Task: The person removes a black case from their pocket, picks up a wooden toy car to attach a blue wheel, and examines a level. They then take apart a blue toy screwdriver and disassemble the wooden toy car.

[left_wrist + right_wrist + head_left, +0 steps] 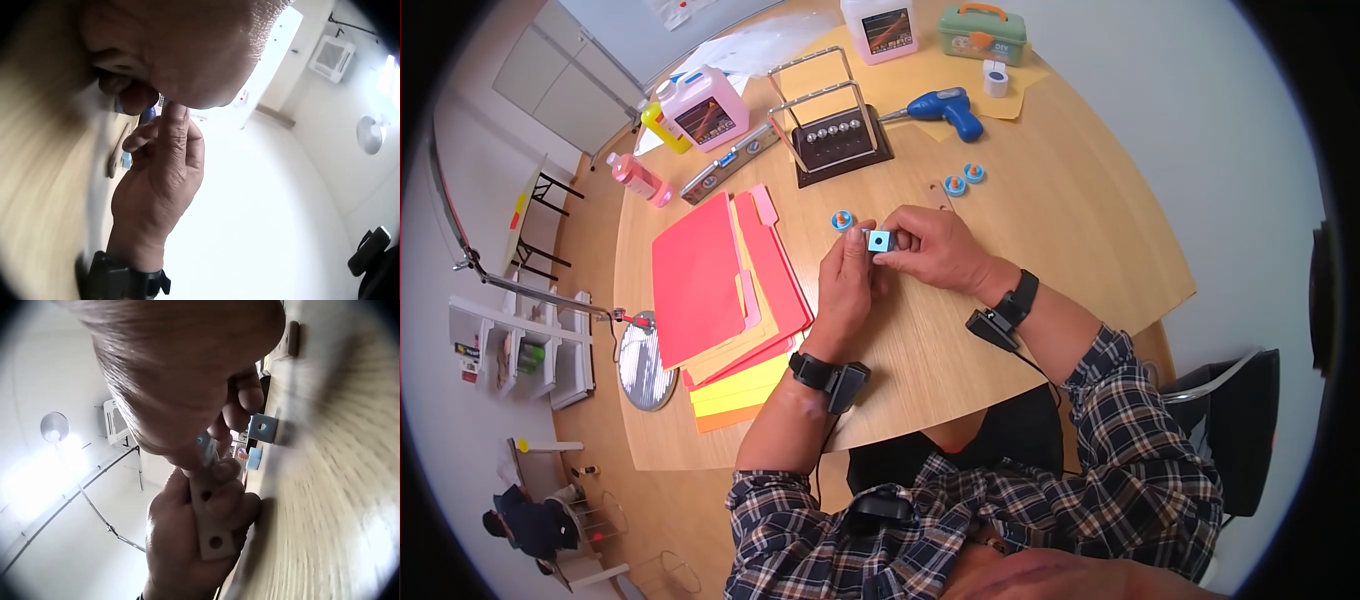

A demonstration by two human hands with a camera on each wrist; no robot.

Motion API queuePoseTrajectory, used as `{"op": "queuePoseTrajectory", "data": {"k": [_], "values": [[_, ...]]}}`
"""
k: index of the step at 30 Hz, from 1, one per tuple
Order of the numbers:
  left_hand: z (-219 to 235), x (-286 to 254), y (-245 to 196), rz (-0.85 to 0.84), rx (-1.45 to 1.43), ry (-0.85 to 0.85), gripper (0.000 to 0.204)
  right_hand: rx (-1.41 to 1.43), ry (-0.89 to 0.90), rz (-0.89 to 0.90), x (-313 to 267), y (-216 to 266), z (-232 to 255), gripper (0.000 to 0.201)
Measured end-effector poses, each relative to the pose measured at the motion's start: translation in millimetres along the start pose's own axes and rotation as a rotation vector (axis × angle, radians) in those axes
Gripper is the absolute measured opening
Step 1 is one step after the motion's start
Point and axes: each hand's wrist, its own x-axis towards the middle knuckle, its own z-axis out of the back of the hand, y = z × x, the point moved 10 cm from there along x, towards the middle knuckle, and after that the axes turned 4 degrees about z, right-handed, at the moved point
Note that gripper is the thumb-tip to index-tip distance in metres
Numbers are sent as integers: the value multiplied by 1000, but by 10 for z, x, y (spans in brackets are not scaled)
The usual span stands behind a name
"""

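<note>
Both hands meet over the table around a light blue block (879, 241) with a dark hole. The left hand (847, 285) grips from the left; in the right wrist view its fingers curl round a pale strip with holes (215, 542). The right hand (935, 245) pinches the block from the right, its thumb and fingers bent. Part of the block (205, 445) shows between the fingertips in the right wrist view. How block and strip join is hidden by the fingers. The left wrist view shows the right hand (156, 181) close by.
A blue piece with an orange part (842, 220) sits just beyond the hands, two similar ones (955, 185) farther right. Folders (700, 280) lie left. Behind stand a Newton's cradle (837, 157), a level (730, 163), a blue power tool (945, 108) and bottles (640, 178).
</note>
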Motion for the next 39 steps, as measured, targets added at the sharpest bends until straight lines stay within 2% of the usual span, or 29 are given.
{"op": "queuePoseTrajectory", "data": {"k": [4, 11, 13, 17, 20, 23, 26, 28, 32, 34, 35, 37, 39], "values": [[-37, -31, 21, 101, -122, 42, 54, -18, -20, 95, 4, 117, 32, 27], [-38, -63, 36, 173, -143, 77, 54, 57, -17, 123, 1, 81, -17, 35], [-40, -55, 23, 133, -171, 65, 54, 173, 24, -41, -5, -70, -86, 42], [23, -15, 114, 107, -176, 28, 54, 262, 51, -37, -4, -119, -155, 47], [-10, -12, 92, 61, -150, 67, 55, 312, 50, -6, -2, -103, -171, 49], [-42, -58, -7, 63, -120, 38, 55, 279, 87, -91, -18, -117, -167, 46], [-49, -72, -60, 53, -119, 33, 50, 194, 71, -14, -2, -132, -141, 42], [-15, -64, 32, 143, -151, 17, 49, 215, 75, 278, -13, -3, -187, 42], [44, -11, 146, 177, -182, 59, 49, 105, 44, 369, -6, 192, -112, 39], [14, -10, 91, 153, -215, 80, 51, 162, -35, 83, 24, 126, 9, 33], [11, -5, 92, 152, -215, 79, 51, 162, -34, 85, 30, 128, 16, 33], [13, -12, 92, 157, -256, 61, 51, 112, 24, -96, 14, -48, -21, 29], [10, -11, 90, 150, -258, 69, 51, 108, 73, -124, -16, -214, -113, 31]]}}
